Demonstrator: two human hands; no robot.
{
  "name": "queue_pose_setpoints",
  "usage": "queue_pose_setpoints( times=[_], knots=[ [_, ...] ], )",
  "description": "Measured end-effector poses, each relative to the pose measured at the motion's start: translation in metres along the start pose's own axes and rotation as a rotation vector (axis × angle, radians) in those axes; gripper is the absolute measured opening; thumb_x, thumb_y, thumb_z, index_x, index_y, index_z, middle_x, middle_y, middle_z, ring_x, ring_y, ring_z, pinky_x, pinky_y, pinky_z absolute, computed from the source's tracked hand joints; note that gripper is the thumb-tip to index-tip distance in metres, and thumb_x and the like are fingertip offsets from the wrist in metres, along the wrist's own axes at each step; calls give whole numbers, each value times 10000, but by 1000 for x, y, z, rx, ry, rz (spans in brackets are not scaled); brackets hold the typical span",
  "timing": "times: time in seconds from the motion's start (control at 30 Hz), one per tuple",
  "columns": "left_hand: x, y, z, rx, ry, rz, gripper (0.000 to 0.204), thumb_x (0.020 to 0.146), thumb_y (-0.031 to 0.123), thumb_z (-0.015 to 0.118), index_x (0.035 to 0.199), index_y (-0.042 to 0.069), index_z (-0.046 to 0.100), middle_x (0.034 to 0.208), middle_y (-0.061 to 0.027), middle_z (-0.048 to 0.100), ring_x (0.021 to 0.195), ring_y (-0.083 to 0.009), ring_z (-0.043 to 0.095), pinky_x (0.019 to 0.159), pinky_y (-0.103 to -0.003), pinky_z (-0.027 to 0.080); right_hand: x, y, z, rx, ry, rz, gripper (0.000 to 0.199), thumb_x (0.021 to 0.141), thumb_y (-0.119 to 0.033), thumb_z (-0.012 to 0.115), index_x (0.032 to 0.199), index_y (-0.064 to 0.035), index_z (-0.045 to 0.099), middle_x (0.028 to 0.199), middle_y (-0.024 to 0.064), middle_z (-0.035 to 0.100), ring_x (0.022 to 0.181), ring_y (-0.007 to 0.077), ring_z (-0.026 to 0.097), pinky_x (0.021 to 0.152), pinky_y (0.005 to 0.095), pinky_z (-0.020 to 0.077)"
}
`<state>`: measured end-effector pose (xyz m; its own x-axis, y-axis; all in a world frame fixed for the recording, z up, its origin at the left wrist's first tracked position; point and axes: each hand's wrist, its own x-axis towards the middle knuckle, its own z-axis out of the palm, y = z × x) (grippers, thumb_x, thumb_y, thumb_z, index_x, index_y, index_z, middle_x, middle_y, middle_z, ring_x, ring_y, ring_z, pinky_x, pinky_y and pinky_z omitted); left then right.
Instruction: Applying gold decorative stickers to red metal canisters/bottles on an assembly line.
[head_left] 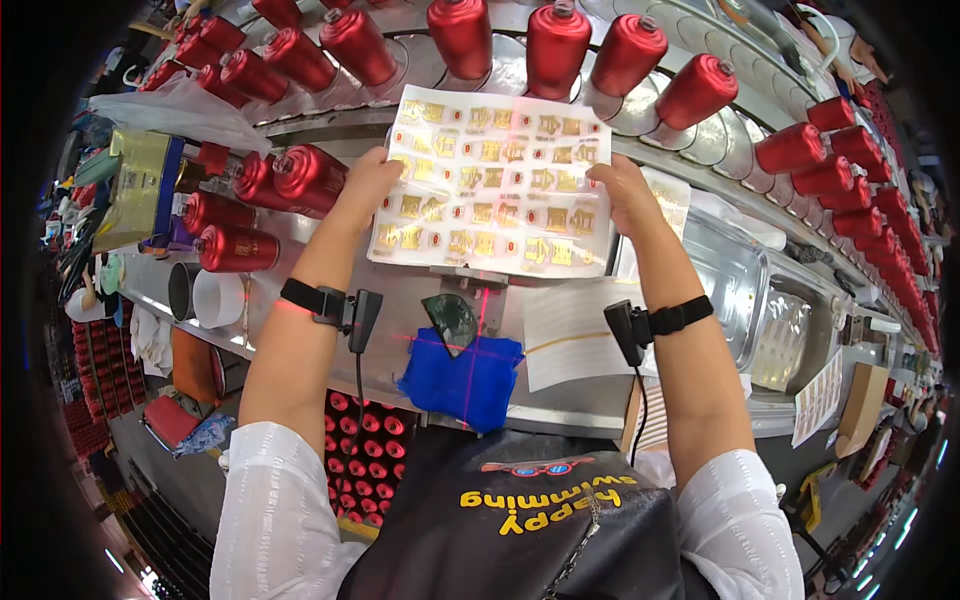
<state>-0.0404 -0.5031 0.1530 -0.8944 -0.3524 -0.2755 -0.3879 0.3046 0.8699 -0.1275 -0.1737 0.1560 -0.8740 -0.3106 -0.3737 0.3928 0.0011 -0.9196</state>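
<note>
A long steel bench (300,330) is running across the view, curving with the lens. Red cans (560,45) are standing in a row along its far edge and bending down the right side, each on a round metal disc (640,115). More red cans (238,248) are lying on their sides at the left. A blue cloth (465,375) is lying at the near edge, a white paper (570,335) just beside it. A steel tray (735,290) is sitting to the right.
</note>
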Motion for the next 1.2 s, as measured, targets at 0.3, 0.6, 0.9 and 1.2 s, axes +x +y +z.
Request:
queue_pose_setpoints(
  times=[0.3, 0.6, 0.9, 1.2],
  knots=[
    [4, -15, 3, 534, 82, 10, 433, 726, 213, 558, 1106, 19, 484, 1045, -224, 596, 994, -357, 572, 834, -420, 439, -12, 21, -10, -603, 109, -72, 613, 752, -102, 587, 1306, -5, 343, 857, 89, 574, 701, 160, 574, 524, 293, 490],
    [15, -57, 5, 769, -4, 45, 603, 767, 335, 558, 1262, 30, 399, 1098, -273, 560, 1029, -415, 537, 859, -452, 424, -62, 47, -102, -672, -93, -161, 423, 805, -178, 603, 1184, -16, 509, 860, 100, 630, 642, 153, 601, 577, 270, 512],
    [-32, -2, 88, 940, 57, 273, 576, 831, 204, 557, 1322, -3, 336, 1190, -214, 499, 967, -296, 547, 837, -356, 416, -202, 108, -404, 384, 741, 228, 353, 823, -170, 574, 1112, 12, 482, 969, 189, 554, 826, 290, 604, 719, 342, 546],
    [-88, 74, 208, 690, -141, 407, 460, 857, 107, 541, 1292, 39, 409, 1044, -160, 561, 773, -154, 536, 633, -275, 451, -213, 169, -491, 136, 840, 546, 564, 767, -197, 642, 1246, -24, 399, 1160, 236, 436, 990, 326, 515, 742, 427, 466]
  ],
)
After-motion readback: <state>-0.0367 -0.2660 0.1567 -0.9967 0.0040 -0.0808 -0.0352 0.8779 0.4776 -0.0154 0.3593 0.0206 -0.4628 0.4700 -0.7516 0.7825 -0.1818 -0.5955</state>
